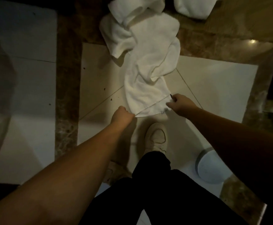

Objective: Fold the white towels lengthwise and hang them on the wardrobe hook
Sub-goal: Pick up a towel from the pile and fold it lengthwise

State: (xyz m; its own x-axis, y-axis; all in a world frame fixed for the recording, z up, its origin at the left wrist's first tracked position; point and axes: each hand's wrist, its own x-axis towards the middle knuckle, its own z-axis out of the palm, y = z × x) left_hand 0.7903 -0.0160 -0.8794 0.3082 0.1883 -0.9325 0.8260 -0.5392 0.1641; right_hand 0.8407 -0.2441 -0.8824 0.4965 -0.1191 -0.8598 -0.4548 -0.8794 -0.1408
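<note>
1. So, the crumpled white terry towel [146, 82] is lying stretched out on the pale glossy floor tiles [213, 88], its near hem just ahead of the beige sneaker [156, 137].
2. The left hand [122, 113] is gripping the near left corner in a closed fist, and the right hand [178, 102] is pinching the near right corner by the little tag.
3. More rumpled white towels [124, 36] are piling up behind it on the brown marble border strip [67, 78]; the wardrobe hook isn't showing anywhere.
4. My take: keep both corners level and the hem taut while lifting, so the far end is dragging free of the pile, not snagging.
5. Then I'd be bringing the two corners together edge to edge for a clean lengthwise fold.
</note>
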